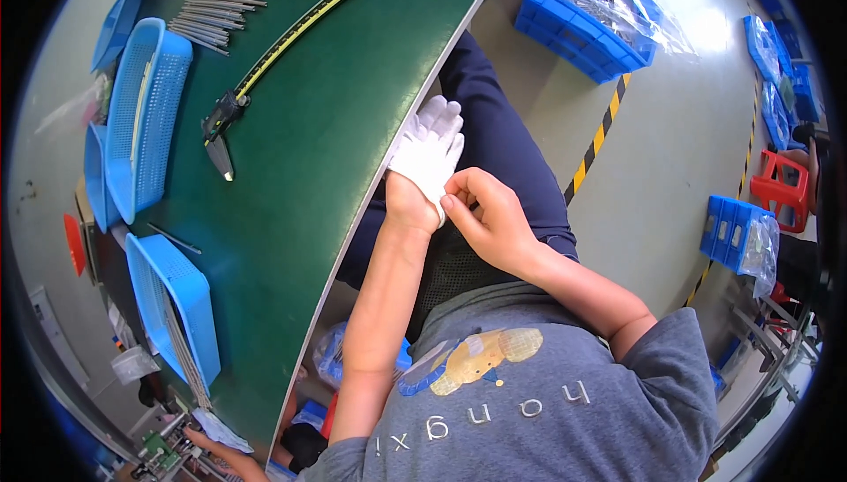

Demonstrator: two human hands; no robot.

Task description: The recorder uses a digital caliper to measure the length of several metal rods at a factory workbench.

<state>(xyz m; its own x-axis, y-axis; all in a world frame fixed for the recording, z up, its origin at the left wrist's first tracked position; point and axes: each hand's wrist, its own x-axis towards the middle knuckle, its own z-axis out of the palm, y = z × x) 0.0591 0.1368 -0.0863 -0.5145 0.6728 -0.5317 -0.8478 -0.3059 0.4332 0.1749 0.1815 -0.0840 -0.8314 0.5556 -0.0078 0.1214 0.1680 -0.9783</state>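
A white glove covers my left hand, which lies palm up with its fingers stretched beside the green table's edge, above my lap. Bare and bent at the knuckles, my right hand pinches the cuff of that glove at the left wrist. The fingertips of the right hand meet the white cloth there. On the table, away from both hands, lies a digital caliper with a long curved-looking yellow and black scale.
The green table fills the left side. It bears blue baskets and a pile of thin metal rods. To the right, a blue crate with plastic bags and a red stool stand on the floor. Another person's arm shows lower left.
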